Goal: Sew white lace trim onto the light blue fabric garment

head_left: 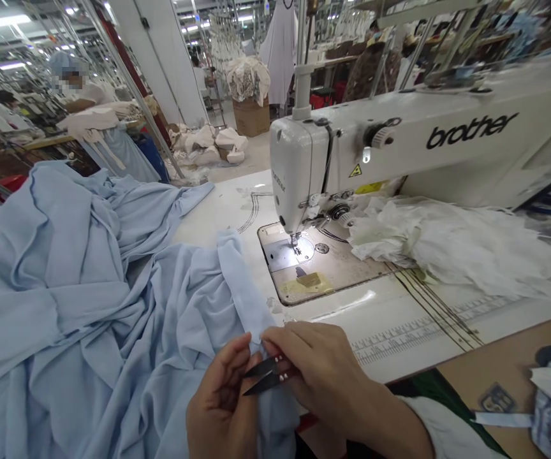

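At the far left, well behind the work, a person [80, 95] in pale clothes and a head cover stands among racks. In front of that, a big heap of light blue cloth [79, 306] lies crumpled over the left half of the white desk [400, 322]. One folded band of it runs from near the machine down to the hands at the bottom edge. The left hand [220, 405] is curled narrow, with thumb and fingers pinched on the near end of that band. Just right of the thumb and touching the cloth are the small black thread snips [268, 375], blades a little apart and pointing left. The right hand [321, 373] is closed around their handle end and lies just beside the left hand. Behind the hands stands the white sewing machine [400, 143] marked "brother", its needle over a worn metal plate [314, 264] set into the desk. To the right of the needle, a pile of crumpled white cloth [452, 245] lies under the machine's arm, above a printed ruler scale on the desk.
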Demonstrator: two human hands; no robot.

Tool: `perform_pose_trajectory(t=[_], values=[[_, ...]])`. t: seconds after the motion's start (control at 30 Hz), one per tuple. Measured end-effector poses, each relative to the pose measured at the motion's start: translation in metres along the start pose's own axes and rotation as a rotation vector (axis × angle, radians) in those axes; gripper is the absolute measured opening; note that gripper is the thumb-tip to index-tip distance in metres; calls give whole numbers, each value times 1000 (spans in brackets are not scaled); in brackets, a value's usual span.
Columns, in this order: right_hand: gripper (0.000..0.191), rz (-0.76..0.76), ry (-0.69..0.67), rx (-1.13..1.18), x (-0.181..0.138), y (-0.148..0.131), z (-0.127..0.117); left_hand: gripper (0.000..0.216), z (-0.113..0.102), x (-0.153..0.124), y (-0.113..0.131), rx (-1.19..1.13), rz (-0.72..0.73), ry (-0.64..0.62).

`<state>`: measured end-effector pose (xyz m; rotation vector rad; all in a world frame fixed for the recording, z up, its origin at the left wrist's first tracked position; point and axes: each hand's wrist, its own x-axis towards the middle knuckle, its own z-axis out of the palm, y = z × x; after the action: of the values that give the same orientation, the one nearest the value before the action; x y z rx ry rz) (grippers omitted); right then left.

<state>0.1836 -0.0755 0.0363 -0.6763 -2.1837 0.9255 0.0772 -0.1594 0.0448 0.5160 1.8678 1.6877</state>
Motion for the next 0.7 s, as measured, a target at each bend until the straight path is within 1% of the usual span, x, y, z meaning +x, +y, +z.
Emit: perform_pose_trajectory(t=[0.1,0.17,0.27,0.37,0.5,0.6,0.7], values=[[23,108,-46,121,7,2,-3,28,2,-1,-3,-11,37,10],[20,179,-75,203,11,4,-5,28,3,-2,-3,-3,49,32],[16,242,-109,299,14,4,-9,31,5,-2,-1,8,39,53],[14,274,-111,358,14,4,-10,34,4,2,0,-3,19,61],[12,295,-86,386,12,3,-8,39,-1,10,-4,13,17,28],[12,295,-57,359,11,3,-5,37,-5,13,-8,21,46,68],[16,292,-29,321,11,4,0,37,-8,13,-10,23,43,95]])
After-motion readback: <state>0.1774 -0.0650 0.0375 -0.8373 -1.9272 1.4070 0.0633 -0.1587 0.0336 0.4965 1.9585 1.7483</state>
